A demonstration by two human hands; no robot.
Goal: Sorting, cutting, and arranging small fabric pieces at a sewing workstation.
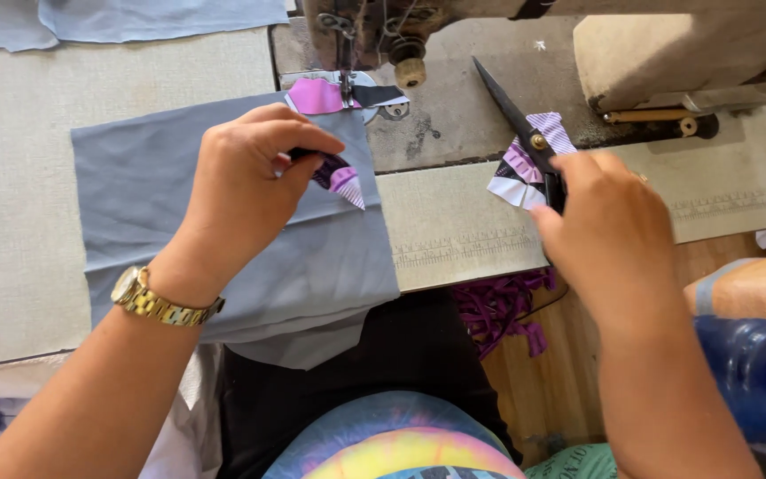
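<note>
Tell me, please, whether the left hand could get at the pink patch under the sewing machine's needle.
Probably yes: the left hand rests on grey fabric just below the pink patch, with nothing between them.

Left hand [246,182] and right hand [609,235] raised, fingers curled closed.

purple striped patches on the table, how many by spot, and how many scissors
Under the needle: 1 purple patch
In left hand: 1 striped patch
By the scissors: 1 pile of patches, number unclear
Scissors in right hand: 1
Total: 4
</note>
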